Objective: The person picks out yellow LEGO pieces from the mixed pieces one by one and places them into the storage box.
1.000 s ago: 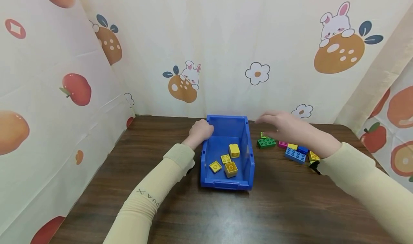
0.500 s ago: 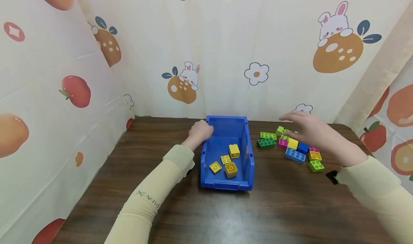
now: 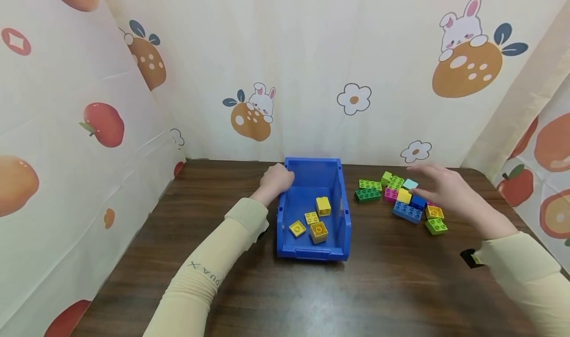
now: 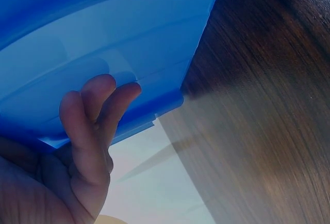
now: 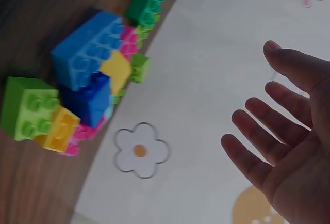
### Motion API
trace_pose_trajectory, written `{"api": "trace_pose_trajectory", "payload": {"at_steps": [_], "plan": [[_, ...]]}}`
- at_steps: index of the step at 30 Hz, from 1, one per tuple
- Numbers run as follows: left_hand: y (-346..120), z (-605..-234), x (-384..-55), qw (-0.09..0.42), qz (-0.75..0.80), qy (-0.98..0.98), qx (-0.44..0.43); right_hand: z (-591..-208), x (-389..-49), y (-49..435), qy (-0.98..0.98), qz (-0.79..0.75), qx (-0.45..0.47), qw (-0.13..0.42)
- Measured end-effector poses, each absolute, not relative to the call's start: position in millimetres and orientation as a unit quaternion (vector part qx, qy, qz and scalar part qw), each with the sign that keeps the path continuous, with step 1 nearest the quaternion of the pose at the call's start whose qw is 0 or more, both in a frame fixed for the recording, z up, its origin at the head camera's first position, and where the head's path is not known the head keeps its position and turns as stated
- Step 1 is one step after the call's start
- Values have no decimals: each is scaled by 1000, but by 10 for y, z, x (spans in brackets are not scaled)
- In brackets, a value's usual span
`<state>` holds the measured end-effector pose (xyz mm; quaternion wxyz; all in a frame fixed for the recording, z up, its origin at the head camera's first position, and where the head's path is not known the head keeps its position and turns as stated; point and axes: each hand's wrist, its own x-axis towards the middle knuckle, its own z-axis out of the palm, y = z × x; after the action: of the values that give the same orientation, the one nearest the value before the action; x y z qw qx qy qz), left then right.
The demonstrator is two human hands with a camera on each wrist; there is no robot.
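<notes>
My left hand point(image 3: 276, 179) grips the upper left rim of a blue plastic bin point(image 3: 312, 253). In the left wrist view, several fingers point(image 4: 85, 131) bend against the bin's outer wall; the thumb is hidden. Inside the bin lie several yellow toy bricks, among them a tall one point(image 3: 323, 207) and a flat square one point(image 3: 297, 229). My right hand point(image 3: 451, 193) hovers above the right end of a brick pile, fingers spread and holding nothing. Nearest to it are a dark blue brick point(image 3: 418, 202) and a yellow brick point(image 3: 403, 196).
Around the pile lie a light blue brick point(image 3: 407, 212), a dark green brick point(image 3: 367, 194), a lime brick point(image 3: 436, 226) and pink ones point(image 3: 390, 194). Behind the dark wooden table point(image 3: 378, 297) hangs a printed curtain point(image 3: 307, 79).
My right hand has moved right, from beside the bin to above the brick pile, uncovering bricks beneath it. My left hand and the bin stay in place.
</notes>
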<state>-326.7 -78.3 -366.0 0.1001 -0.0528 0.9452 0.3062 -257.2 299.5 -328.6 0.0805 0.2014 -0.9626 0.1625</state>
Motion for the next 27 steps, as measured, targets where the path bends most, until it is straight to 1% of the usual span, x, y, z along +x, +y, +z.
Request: {"api": "trace_pose_trajectory", "payload": {"at_steps": [5, 14, 27], "plan": [[-788, -3669, -3272, 97, 307, 945, -50, -3462, -2655, 3066, -964, 169, 189, 76], [-781, -3660, -3273, 96, 304, 947, -49, -3715, -2781, 3119, -969, 174, 173, 28], [-774, -3676, -3291, 96, 301, 947, -56, -3914, -2999, 3159, -973, 171, 152, -24]]}}
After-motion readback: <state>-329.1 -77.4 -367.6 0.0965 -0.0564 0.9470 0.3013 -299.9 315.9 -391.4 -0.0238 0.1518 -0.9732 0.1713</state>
